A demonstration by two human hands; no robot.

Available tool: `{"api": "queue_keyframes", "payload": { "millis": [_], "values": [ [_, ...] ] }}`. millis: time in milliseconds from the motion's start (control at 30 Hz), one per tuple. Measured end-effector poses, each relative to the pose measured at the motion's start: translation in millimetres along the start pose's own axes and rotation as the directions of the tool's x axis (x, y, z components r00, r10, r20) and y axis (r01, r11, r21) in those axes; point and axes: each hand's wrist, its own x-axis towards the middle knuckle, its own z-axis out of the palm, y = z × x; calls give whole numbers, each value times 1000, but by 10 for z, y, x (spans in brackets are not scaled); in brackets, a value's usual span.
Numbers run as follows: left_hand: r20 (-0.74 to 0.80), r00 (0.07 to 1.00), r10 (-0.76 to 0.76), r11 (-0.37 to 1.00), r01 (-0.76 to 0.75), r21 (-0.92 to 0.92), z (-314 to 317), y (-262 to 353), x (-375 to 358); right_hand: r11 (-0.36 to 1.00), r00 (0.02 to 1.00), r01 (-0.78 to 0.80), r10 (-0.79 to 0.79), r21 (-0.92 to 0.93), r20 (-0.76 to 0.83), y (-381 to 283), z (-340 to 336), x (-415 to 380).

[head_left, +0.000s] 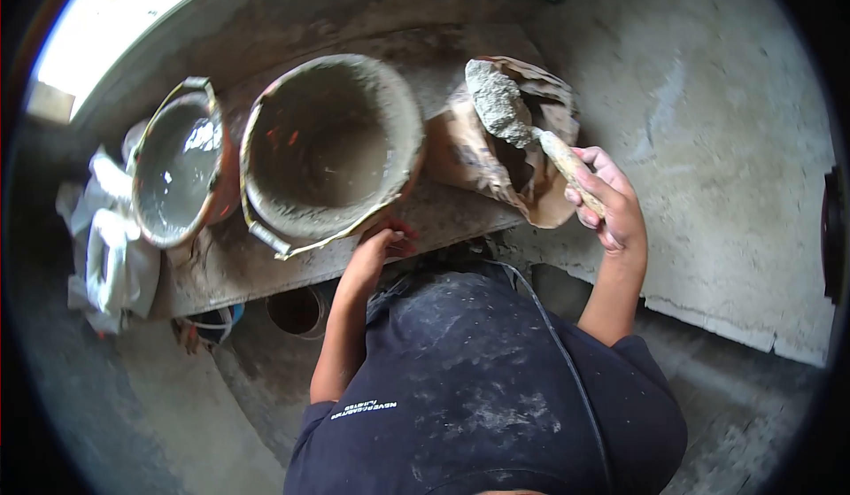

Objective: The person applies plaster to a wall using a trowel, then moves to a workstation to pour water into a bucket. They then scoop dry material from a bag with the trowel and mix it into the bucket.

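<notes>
My right hand [609,196] is wrapped round the worn handle of a trowel [567,169]. A heap of grey cement powder [496,102] covers the trowel's blade, above the mouth of an open paper sack [462,148]. My left hand [390,236] rests low against the near side of a large bucket [409,96], its fingers partly in shadow and loosely apart. Inside that bucket is a wet grey mix [341,163], and grey residue coats its walls. The bucket's wire handle lies down along the near rim.
Left of the large bucket stands a smaller bucket [228,181] holding shiny liquid. White plastic bags [111,256] sit at the far left. All stand on a dusty ledge [266,269] along the wall. A round dark container [297,311] is below, and a cable [567,353] crosses my shirt.
</notes>
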Motion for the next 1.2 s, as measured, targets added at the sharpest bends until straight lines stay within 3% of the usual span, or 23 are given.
{"api": "queue_keyframes", "payload": {
  "millis": [200,300,333,400,433,533,567,633,667,733,867,1067,1133,1167,1200],
  "values": [
    [15,1000,24,1000,-24,-8,-210,-12,-90,999,966,-42,49,-34,254,125,730,401],
    [79,997,-2,997,-5,78,-359,-82,-117,981,960,-36,87,-191,265,273,1187,553],
    [63,998,1,998,-5,68,-397,-98,-142,966,953,42,38,-255,301,411,1230,661],
    [56,998,-2,997,-2,74,-460,-97,-186,778,913,365,-193,-511,359,681,1384,845],
    [47,999,-1,997,-3,75,-479,-81,-220,638,895,440,-260,-632,361,697,1501,841],
    [-1,1000,-5,998,5,67,-508,-34,-280,409,838,540,-344,-735,425,633,1802,766],
    [3,1000,-20,996,19,86,-527,-33,-277,412,837,542,-344,-732,425,631,1809,769],
    [7,999,-40,993,39,115,-537,-48,-277,66,732,635,-371,-770,572,634,1798,771],
    [4,1000,-24,995,23,98,-524,-64,-272,74,735,630,-377,-773,563,635,1783,749],
    [12,1000,-10,995,9,98,-459,-38,-244,-53,631,698,-427,-714,648,628,1737,707],
    [50,998,-39,987,31,161,-260,-7,-158,-125,625,654,-467,-746,626,629,1606,638],
    [108,986,-131,947,92,307,133,4,143,-36,628,653,-533,-757,567,537,1072,493],
    [87,985,-146,926,105,364,281,29,266,382,668,712,-627,-589,401,663,819,482],
    [66,992,-104,931,73,357,352,-2,326,615,749,656,-598,-436,283,727,729,450],
    [67,991,-112,927,80,366,424,-12,382,766,789,614,-595,-191,153,880,625,419]
  ]
}}
